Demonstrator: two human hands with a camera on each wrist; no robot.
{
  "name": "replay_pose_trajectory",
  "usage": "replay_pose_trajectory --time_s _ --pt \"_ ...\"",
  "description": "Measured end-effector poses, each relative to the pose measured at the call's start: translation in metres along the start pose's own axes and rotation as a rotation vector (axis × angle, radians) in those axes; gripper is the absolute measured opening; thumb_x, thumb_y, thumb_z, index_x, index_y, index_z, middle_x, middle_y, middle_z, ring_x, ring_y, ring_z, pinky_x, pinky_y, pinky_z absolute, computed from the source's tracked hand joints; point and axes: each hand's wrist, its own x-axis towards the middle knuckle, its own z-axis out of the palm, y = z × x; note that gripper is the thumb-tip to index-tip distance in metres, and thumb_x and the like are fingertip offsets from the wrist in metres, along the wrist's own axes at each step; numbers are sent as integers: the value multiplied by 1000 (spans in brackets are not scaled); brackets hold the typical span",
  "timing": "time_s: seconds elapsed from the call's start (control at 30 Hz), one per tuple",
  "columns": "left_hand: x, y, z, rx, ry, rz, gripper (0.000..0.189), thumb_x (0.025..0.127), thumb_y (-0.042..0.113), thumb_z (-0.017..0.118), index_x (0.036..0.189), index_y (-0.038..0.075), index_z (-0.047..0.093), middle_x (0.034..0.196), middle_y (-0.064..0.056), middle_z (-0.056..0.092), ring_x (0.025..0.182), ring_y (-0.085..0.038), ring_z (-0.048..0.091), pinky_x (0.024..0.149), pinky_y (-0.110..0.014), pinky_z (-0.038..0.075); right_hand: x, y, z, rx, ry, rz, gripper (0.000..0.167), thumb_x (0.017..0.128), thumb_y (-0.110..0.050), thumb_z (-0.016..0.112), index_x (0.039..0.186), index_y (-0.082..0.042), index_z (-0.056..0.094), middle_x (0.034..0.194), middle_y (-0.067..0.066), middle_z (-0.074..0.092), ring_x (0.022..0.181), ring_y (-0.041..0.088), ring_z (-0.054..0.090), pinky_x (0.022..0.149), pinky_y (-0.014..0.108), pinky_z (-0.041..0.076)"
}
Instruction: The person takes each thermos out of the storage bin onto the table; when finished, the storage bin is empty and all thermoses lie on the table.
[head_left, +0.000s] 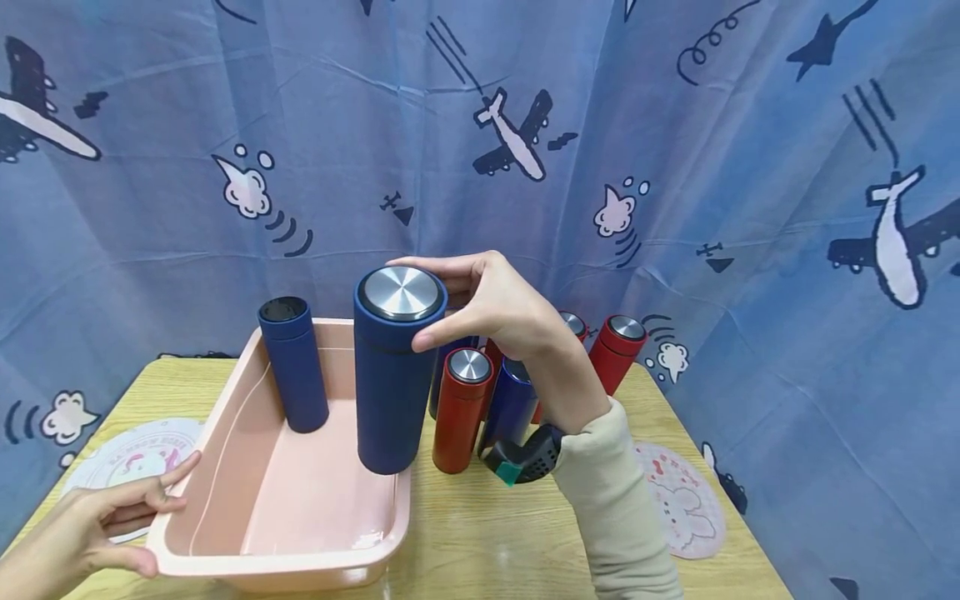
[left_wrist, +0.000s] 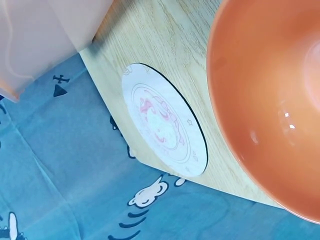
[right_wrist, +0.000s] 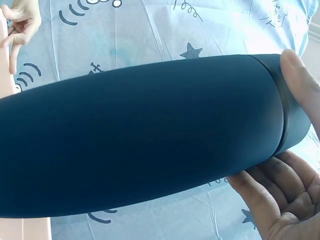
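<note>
My right hand grips a dark blue thermos bottle near its silver-topped lid, thumb on one side and fingers on the other. The bottle hangs upright over the right side of a pink plastic bin. In the right wrist view the bottle fills the middle, its lid end between thumb and fingers. At the bin's near left corner, my left hand holds the rim between thumb and fingers. Another dark blue thermos bottle stands inside the bin at the far left.
Right of the bin, a red thermos, a blue one and several others stand grouped, partly behind my right arm. Round printed mats lie left and right. A large orange bowl shows in the left wrist view. A blue curtain hangs behind.
</note>
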Motion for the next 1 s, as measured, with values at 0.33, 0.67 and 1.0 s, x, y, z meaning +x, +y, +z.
replay_pose_trajectory --time_s 0.33,0.67,1.0 --pt "0 2 2 85 35 -19 59 54 -20 74 107 5 64 143 15 42 122 6 43 81 -8 49 -14 0 -16 -4 3 -3 72 68 8 80 134 4 51 110 20 67 99 32 66 82 45 57" --pt "1 0 1 46 15 81 63 52 -23 74 109 1 62 145 9 41 124 2 43 83 -10 50 -28 6 -33 -7 47 31 82 63 -6 89 134 6 49 111 18 67 102 27 66 86 43 56" --pt "1 1 1 77 32 55 60 52 -22 75 105 3 62 144 11 42 123 4 44 80 -10 51 -46 20 -49 -19 49 81 89 61 -10 91 136 8 46 106 7 70 96 19 66 85 36 56"
